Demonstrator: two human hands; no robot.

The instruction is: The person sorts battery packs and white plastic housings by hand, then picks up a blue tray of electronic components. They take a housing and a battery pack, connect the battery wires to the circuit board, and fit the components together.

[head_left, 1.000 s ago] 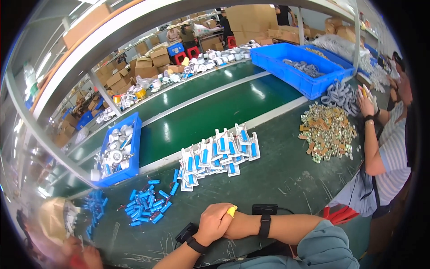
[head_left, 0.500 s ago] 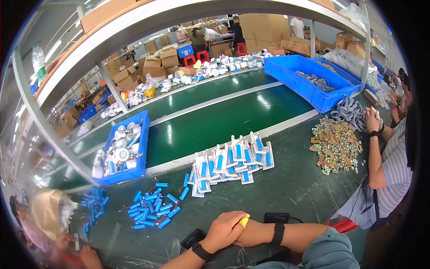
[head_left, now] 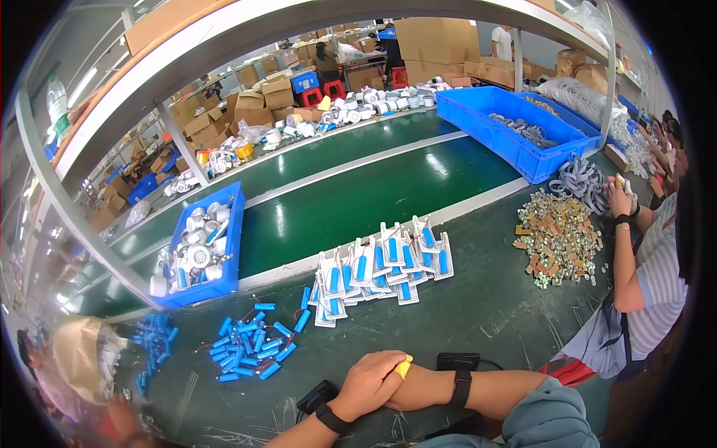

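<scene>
At the bench's near edge my left hand [head_left: 370, 382] lies across my right wrist [head_left: 409, 389], its fingers bent over it. A yellow cover [head_left: 403, 367] sits at a fingertip of the left hand. My right hand is mostly hidden beneath the left, so its fingers do not show. Beyond them are a heap of blue cylindrical batteries [head_left: 250, 345] with thin wires and a stack of white plastic housings [head_left: 366, 272], with blue batteries in them. Both piles are apart from my hands. Black devices are strapped at both wrists.
A blue crate [head_left: 237, 246] of white round parts stands at left, a larger blue crate [head_left: 515, 153] of grey rings at far right. Small circuit boards [head_left: 556, 243] are heaped at right beside grey loops [head_left: 579, 185]. Co-workers sit on both sides. A green conveyor [head_left: 358, 201] runs behind.
My hands keep their pose. The view has shifted slightly. At the lower left, a co-worker's hands have moved, and the small white piece seen there no longer shows.
</scene>
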